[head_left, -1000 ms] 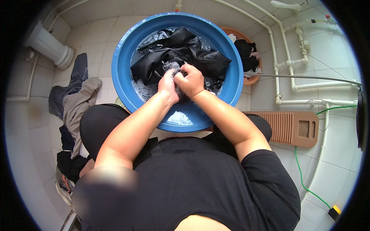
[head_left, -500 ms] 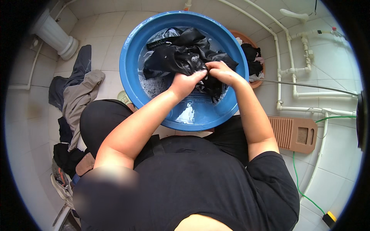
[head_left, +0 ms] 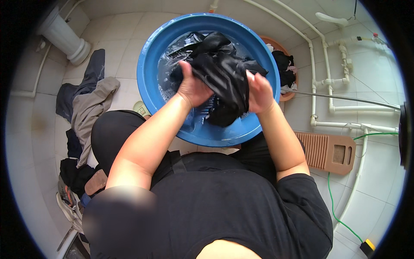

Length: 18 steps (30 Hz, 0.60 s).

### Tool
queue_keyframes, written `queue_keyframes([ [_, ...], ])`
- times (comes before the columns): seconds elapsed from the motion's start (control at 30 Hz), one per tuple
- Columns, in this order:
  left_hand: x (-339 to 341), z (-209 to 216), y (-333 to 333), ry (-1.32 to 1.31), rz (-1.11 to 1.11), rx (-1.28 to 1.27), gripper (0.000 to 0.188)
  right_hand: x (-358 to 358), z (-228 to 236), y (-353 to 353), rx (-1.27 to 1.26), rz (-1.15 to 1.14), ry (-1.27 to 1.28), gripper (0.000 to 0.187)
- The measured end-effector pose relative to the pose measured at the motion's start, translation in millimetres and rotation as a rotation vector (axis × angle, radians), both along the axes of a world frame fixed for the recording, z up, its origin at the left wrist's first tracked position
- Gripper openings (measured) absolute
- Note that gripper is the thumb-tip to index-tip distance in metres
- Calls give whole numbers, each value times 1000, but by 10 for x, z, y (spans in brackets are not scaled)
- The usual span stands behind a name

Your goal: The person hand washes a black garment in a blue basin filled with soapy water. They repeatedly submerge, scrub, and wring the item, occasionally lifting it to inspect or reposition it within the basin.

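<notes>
A wet, shiny black garment (head_left: 222, 80) lies bunched in a large blue basin (head_left: 226, 137) that holds sudsy water. On the garment's left side is my left hand (head_left: 194, 89), its thumb stretched up and away from the palm, its fingers partly hidden by the cloth. My right hand (head_left: 260, 93) stands at the garment's right edge with fingers apart, slightly blurred, next to the cloth. Neither hand is closed round the fabric. The garment's lower part hangs in folds between the hands, over the near side of the basin.
Behind the basin at the right, an orange-brown tub (head_left: 282, 47) holds dark clothes. A brown washboard (head_left: 325, 151) lies on the right, near white pipes (head_left: 314, 82) and a green cord (head_left: 336, 211). Grey and beige trousers (head_left: 92, 99) lie on the floor at the left.
My hands were together gripping the cloth in the middle; now they have parted to either side and loosened. The garment has been turned, and its near folds are smoothed and spread out.
</notes>
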<state>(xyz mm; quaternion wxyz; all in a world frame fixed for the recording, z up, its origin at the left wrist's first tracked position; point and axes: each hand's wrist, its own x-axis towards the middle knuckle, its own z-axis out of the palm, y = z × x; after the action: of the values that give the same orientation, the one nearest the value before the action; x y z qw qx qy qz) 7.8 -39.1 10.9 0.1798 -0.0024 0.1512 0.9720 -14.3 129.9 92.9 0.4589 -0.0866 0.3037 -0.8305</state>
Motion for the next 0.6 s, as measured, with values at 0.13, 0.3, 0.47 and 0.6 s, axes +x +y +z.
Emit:
queue_keyframes([
  [0.13, -189, 172, -162, -283, 178, 172, 104, 152, -207, 79, 591, 100, 332, 65],
  [0.3, -255, 57, -40, -393, 30, 186, 47, -146, -410, 27, 760, -423, 220, 47],
  [0.47, -125, -29, 57, -418, 62, -123, 35, 173, -270, -535, 548, -661, 1360, 21],
  [0.6, -118, -201, 19, -389, -43, -316, 41, 492, -327, -651, 718, -589, 1756, 20],
])
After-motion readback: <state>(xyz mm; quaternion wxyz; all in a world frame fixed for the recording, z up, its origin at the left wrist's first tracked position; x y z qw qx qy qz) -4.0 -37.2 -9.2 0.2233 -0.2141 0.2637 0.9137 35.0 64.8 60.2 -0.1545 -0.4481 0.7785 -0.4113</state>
